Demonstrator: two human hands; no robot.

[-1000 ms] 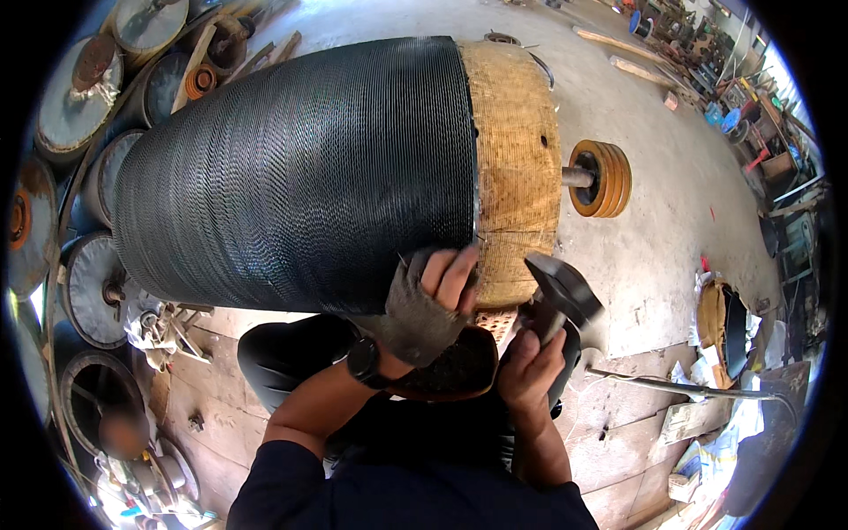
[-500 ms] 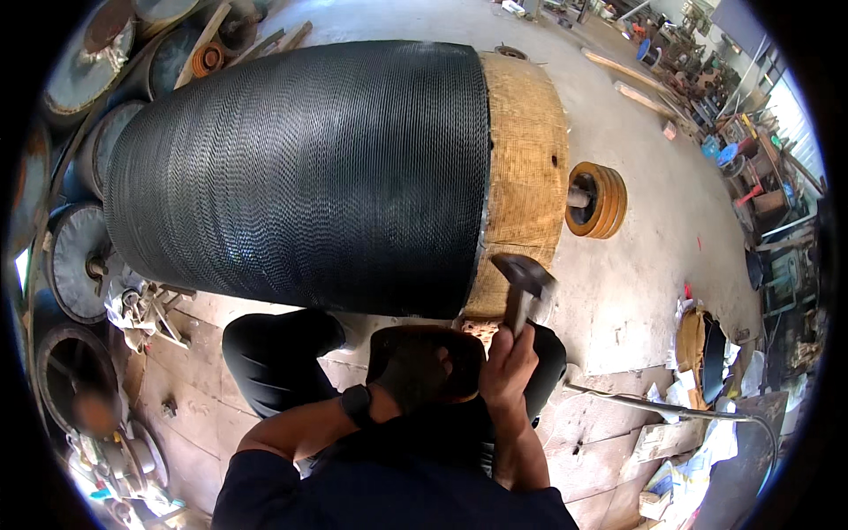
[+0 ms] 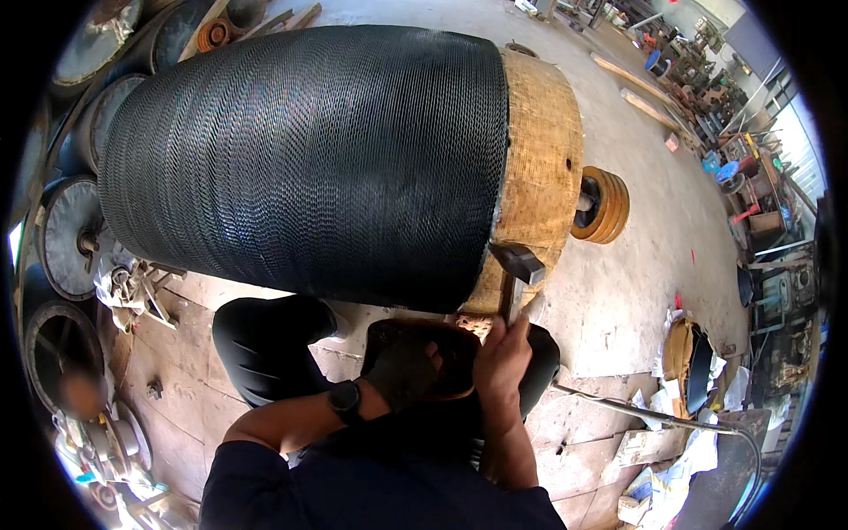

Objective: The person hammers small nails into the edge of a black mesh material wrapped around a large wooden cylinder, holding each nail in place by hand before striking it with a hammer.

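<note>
My right hand (image 3: 502,360) is wrapped round the handle of a hammer (image 3: 518,263). The hammer's head is raised in front of the wooden end (image 3: 541,159) of a large drum. A finely ridged black covering (image 3: 309,168) wraps most of that drum. On my lap lies a dark tray (image 3: 459,389), its contents too dark to make out. My left hand (image 3: 397,375), in a dark glove with bare fingertips, reaches into this tray. Its fingers look curled together; whatever they pinch is hidden.
A grooved yellow pulley (image 3: 605,206) sticks out from the drum's right end. Metal cylinders (image 3: 71,234) are stacked at the left. On the floor at right lie a hose (image 3: 636,411) and papers (image 3: 676,468). Planks (image 3: 649,108) lie farther back.
The hammer head has turned slightly and is sharper now, still held up by my right hand. My left hand stays in the tray. The whole view has shifted a little.
</note>
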